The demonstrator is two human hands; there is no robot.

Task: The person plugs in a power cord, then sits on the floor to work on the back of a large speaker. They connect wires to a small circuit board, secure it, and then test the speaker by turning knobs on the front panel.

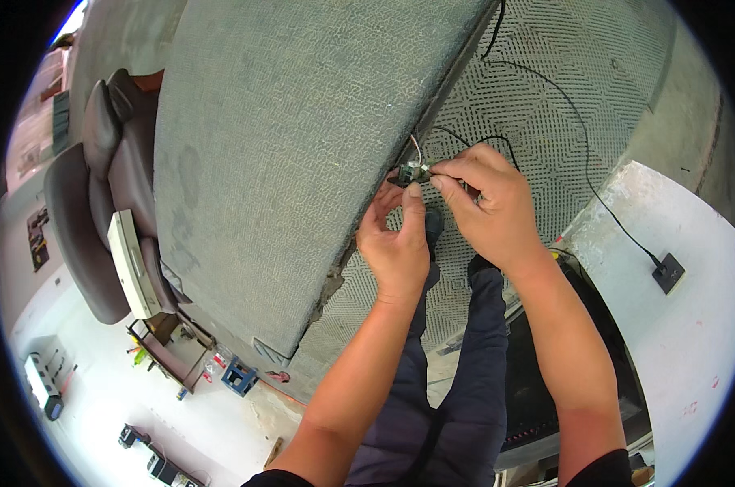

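Note:
A small green circuit board point(410, 173) is held up at the edge of a large grey textured panel point(303, 146). A short pale wire point(417, 146) rises from the board toward the panel's edge. My left hand point(396, 247) grips the board from below, thumb up against it, with some fingers hidden behind the panel's edge. From the right, my right hand point(493, 203) pinches the board's right end between thumb and forefinger. Fine details of the board are too small to make out.
A black cable point(586, 150) runs over the patterned grey mat point(538, 105) to a black square socket point(668, 273) on a white surface at right. Brown leather seats point(92, 227) stand at left, with a long cream box point(134, 264) against them. A blue stool point(239, 376) is at lower left.

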